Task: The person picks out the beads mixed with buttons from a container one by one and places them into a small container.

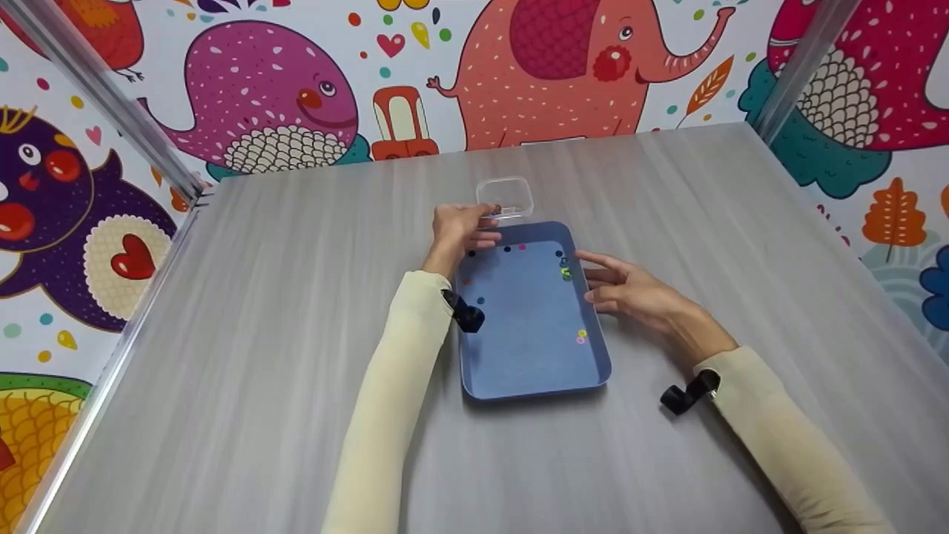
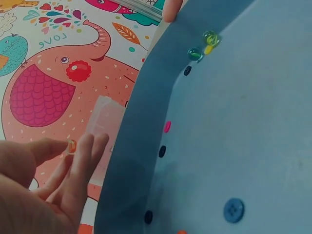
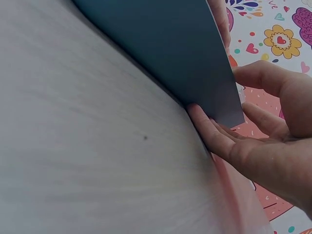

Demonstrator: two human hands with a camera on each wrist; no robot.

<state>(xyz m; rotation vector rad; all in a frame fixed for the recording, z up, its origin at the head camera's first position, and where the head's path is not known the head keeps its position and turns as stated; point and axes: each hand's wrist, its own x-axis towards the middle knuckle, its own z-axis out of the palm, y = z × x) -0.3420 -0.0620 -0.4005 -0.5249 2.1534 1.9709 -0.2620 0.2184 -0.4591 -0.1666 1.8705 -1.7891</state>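
My left hand [image 1: 463, 228] reaches past the far left corner of the blue tray [image 1: 530, 389], beside a small clear plastic container [image 1: 511, 185]. In the left wrist view its thumb and fingertips pinch a clear marble [image 2: 72, 146] with orange inside. My right hand [image 1: 630, 289] touches the outside of the tray's right wall with loosely extended fingers. Inside the tray lie a blue button [image 2: 234, 210], a pink button [image 2: 167, 126], several dark buttons, and a green marble [image 2: 212, 39] next to a teal marble [image 2: 195, 53]. Small items in the container are partly hidden by my left fingers.
The tray stands on a grey wood-grain table [image 1: 296, 334]. Near its right wall lie a small yellow piece [image 1: 583, 334] and a pink piece [image 1: 581, 341]. Printed animal panels [image 1: 415, 74] border the table at the back and sides, with metal posts at the corners.
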